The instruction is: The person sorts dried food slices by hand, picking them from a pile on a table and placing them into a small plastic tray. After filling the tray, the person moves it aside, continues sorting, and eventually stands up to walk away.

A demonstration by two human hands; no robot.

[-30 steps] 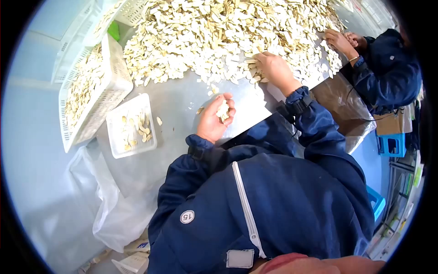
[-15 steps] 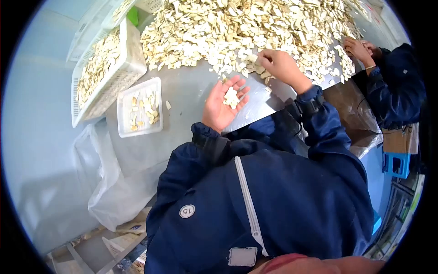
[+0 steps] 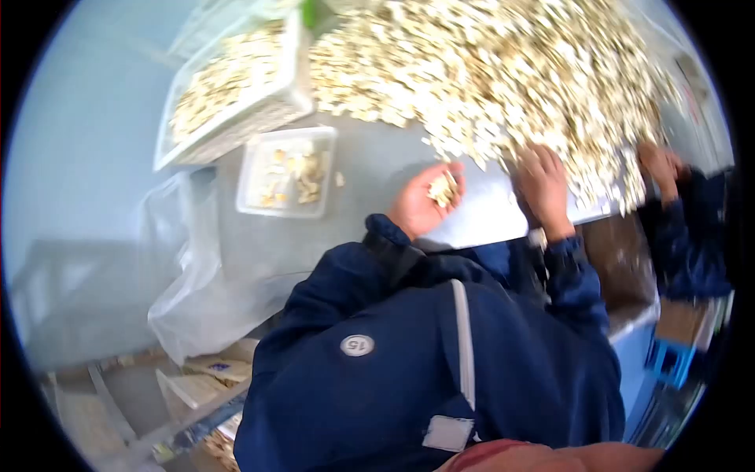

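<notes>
My left hand (image 3: pixel 418 203) is palm up, fingers curled round a small heap of pale slices (image 3: pixel 442 189), just above the table. My right hand (image 3: pixel 543 182) is back up at the near edge of a large pile of pale dried slices (image 3: pixel 487 71). Its fingers point down into the pile's edge; their tips are blurred, so whether they pinch a slice does not show. A shallow white plastic tray (image 3: pixel 246 179) with some slices in it rests on the table to the left of my left hand.
Behind the tray, a white perforated basket (image 3: pixel 303 102) full of slices sits tilted. Grey metal forms the tabletop (image 3: pixel 366 157). On the right a co-worker's hands (image 3: pixel 661 167) touch the pile. Clear plastic sheeting (image 3: pixel 197 291) hangs off the left edge. Below right stands a blue stool (image 3: pixel 671 362).
The view has swung, shifting the tray and basket rightward in the picture. My left hand's fingers have curled further round its slices. My right hand has turned fingers down at the pile's edge.
</notes>
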